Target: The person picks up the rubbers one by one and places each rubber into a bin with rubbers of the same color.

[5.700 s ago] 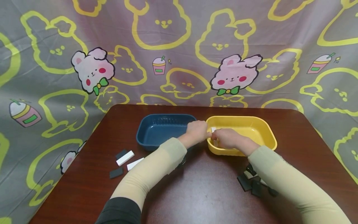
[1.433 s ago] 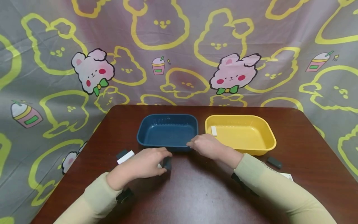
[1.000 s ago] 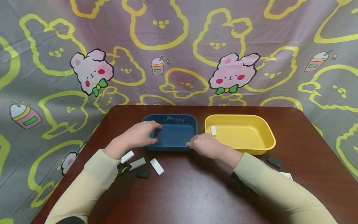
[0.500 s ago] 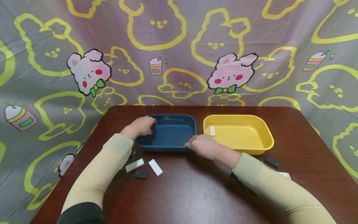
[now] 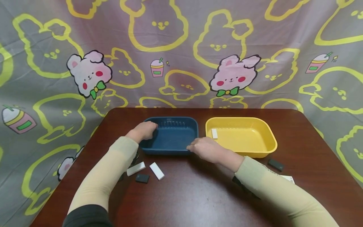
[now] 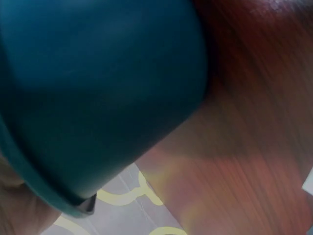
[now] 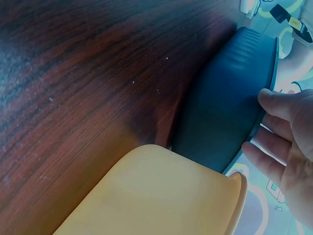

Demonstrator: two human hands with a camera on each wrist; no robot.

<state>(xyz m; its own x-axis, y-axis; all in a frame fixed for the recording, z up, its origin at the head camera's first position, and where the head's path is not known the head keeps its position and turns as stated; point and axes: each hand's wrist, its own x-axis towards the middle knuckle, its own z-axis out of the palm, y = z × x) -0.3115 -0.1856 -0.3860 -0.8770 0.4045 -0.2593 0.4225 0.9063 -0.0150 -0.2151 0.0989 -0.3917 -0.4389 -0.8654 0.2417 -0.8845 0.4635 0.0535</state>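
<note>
A blue plastic tray stands on the table, left of a yellow one. My left hand reaches over its left end, fingers curled down inside. The left wrist view shows the tray's outer wall, part of the hand behind the rim, and the dark corner of a block at the rim; the rest is hidden. My right hand pinches the tray's near right rim. In the right wrist view, its thumb lies on the outer side, fingers behind the rim.
The yellow tray has a white block leaning at its left inner end. White blocks and a black block lie front left. Another black block and a white block lie right, partly behind the sleeve.
My left hand has carried a black block from the table into the blue tray, then moved to its left end. Earlier, my right hand left the yellow tray and took the blue rim.
</note>
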